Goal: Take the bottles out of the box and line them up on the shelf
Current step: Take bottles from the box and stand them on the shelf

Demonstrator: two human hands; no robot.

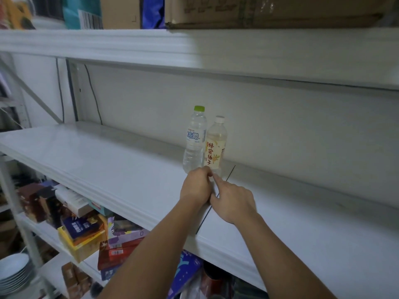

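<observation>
Shelf (pixel 108 156), white and deep, with a yuzu bottle (pixel 214 145) standing upright towards its back, close to the wall (pixel 280 126). A water bottle (pixel 194 139) with a green cap stands touching the yuzu bottle's left side. Both hands meet at the foot of the yuzu bottle. The left hand (pixel 196 186) is curled, fingertips against the bottle's base; whether it grips cannot be told. The right hand (pixel 233 199) is relaxed, its straight forefinger touching the base from the front right.

A dark seam (pixel 212 203) in the board runs from just right of the yuzu bottle out to the shelf's front edge. Bare board stretches far left and far right of the yuzu bottle and in front of it. An upper shelf (pixel 194 52) hangs well above its cap. Below and left of the yuzu bottle, under the front edge, lie coloured boxes (pixel 86 231) and stacked plates (pixel 15 270).
</observation>
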